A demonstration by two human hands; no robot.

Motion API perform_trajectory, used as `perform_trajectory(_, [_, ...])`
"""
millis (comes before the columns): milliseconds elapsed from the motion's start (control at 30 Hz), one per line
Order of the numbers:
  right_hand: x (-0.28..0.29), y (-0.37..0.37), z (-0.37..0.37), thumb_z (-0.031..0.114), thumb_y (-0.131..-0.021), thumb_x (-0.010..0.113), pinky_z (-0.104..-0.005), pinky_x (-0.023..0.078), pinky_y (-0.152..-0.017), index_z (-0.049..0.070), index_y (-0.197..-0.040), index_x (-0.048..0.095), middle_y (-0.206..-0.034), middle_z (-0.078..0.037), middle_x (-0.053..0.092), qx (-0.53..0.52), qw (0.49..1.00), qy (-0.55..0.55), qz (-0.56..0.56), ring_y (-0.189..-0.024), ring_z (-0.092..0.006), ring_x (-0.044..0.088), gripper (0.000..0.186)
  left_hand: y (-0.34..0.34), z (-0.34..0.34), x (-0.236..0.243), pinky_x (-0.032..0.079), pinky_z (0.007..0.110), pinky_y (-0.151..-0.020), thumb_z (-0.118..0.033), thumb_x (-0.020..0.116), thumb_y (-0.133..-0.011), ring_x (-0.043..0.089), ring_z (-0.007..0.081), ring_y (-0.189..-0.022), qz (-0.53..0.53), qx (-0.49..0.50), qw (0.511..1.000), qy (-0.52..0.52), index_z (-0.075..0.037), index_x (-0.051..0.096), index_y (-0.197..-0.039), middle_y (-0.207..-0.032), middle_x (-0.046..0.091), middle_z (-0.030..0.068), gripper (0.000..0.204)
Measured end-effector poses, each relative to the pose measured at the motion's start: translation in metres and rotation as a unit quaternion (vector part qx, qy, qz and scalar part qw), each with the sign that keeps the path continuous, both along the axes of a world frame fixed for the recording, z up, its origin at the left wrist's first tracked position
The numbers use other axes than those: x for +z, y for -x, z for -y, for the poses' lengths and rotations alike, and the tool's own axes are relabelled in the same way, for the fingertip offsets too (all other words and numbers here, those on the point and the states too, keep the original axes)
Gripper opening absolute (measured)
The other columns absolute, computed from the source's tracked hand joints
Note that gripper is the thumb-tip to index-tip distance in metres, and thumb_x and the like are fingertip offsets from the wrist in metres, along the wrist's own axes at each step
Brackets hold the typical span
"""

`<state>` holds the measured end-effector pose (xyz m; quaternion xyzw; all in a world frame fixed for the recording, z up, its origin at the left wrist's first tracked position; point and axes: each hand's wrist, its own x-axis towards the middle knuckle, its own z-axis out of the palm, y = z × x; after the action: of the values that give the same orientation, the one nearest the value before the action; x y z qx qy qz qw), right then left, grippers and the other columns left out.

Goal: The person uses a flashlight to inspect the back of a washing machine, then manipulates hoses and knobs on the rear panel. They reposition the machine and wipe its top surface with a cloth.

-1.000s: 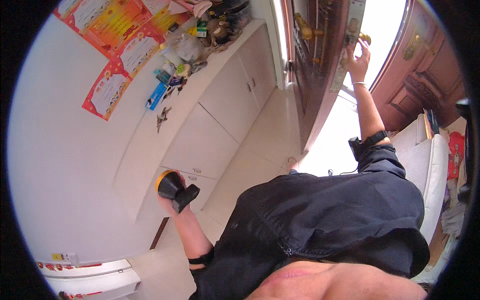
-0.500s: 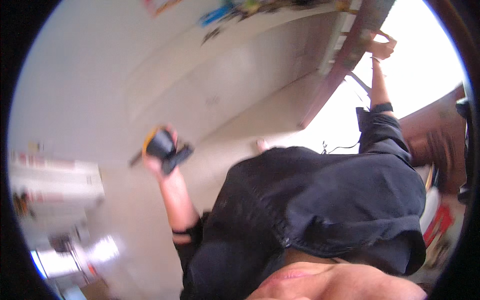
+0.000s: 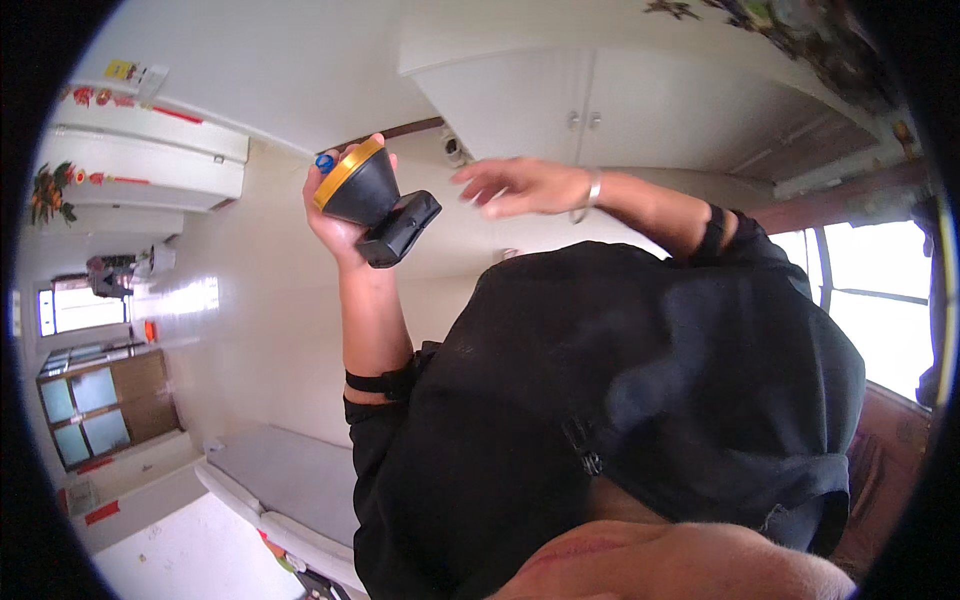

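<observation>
My left hand (image 3: 338, 222) is raised in front of me and grips a black lamp (image 3: 372, 196) with a cone-shaped head, a yellow rim and a boxy black base. A small blue part shows at the rim by my fingertips. My right hand (image 3: 508, 184) hovers just right of the lamp, fingers spread and holding nothing, not touching it. A silver bangle (image 3: 590, 190) sits on that wrist, with a black band further up the forearm. My black shirt (image 3: 640, 400) fills the lower right of the view.
A white cabinet (image 3: 530, 110) with two knobbed doors stands behind the hands. A white appliance (image 3: 150, 160) with red stickers is at the left, a grey-topped white unit (image 3: 275, 480) at the lower left, and a bright window (image 3: 880, 300) at the right.
My right hand has left the wooden door it was reaching up to and come across next to the lamp. The view has swung round; my left hand keeps its hold on the lamp.
</observation>
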<state>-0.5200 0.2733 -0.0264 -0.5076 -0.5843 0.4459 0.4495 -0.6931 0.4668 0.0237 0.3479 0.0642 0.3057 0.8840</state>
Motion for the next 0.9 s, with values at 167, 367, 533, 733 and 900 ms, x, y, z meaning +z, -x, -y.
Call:
perform_trajectory(167, [-0.013, 0.031, -0.169, 0.035, -0.085, 0.061, -0.0375, 0.04, -0.095, 0.008, -0.138, 0.027, -0.131, -0.014, 0.043, 0.151, 0.93, 0.077, -0.326, -0.117, -0.0246, 0.045, 0.068, -0.011, -0.102, -0.02, 0.054, 0.043, -0.074, -0.035, 0.039, -0.09, 0.062, 0.0324, -0.09, 0.013, 0.114, 0.993, 0.012, -0.005, 0.056, -0.099, -0.103, 0.06, 0.0234, 0.035])
perform_trajectory(367, [-0.02, 0.09, -0.27, 0.019, -0.078, 0.069, -0.0411, 0.036, -0.1, 0.012, -0.142, 0.016, -0.145, -0.01, 0.017, 0.072, 0.993, -0.041, -0.085, -0.13, -0.0254, 0.028, 0.083, 0.061, -0.162, -0.032, 0.048, 0.035, -0.075, -0.031, 0.036, -0.091, 0.058, 0.0226, -0.081, -0.167, 0.475, 0.863, 0.048, 0.001, 0.053, -0.096, -0.088, 0.057, 0.0121, 0.036])
perform_trajectory(533, [-0.033, 0.189, -0.365, 0.016, -0.071, 0.076, -0.0395, 0.039, -0.098, 0.013, -0.138, 0.018, -0.14, -0.013, 0.023, 0.045, 0.993, -0.101, -0.04, -0.128, -0.0259, 0.031, 0.089, 0.135, -0.229, -0.062, 0.042, 0.035, -0.085, -0.025, 0.042, -0.09, 0.05, 0.0199, -0.093, -0.146, 0.594, 0.787, 0.076, -0.001, 0.041, -0.103, -0.101, 0.053, 0.011, 0.027])
perform_trajectory(733, [-0.038, 0.28, -0.526, 0.015, -0.084, 0.062, -0.0378, 0.05, -0.083, 0.01, -0.128, 0.03, -0.117, -0.014, 0.044, 0.028, 0.948, 0.117, -0.295, -0.106, -0.0221, 0.052, 0.055, 0.25, -0.351, -0.054, 0.038, 0.035, -0.088, -0.024, 0.042, -0.092, 0.05, 0.0187, -0.102, -0.151, 0.589, 0.793, 0.048, -0.005, 0.041, -0.107, -0.112, 0.055, 0.0107, 0.025])
perform_trajectory(900, [-0.014, 0.376, -0.63, 0.026, -0.089, 0.054, -0.0409, 0.052, -0.076, 0.006, -0.116, 0.036, -0.102, -0.013, 0.055, 0.083, 0.876, 0.306, -0.363, -0.089, -0.0266, 0.062, 0.038, 0.358, -0.453, -0.034, 0.038, 0.035, -0.093, -0.024, 0.042, -0.093, 0.054, 0.0212, -0.101, -0.228, 0.582, 0.779, -0.057, -0.001, 0.041, -0.107, -0.11, 0.058, 0.0161, 0.026])
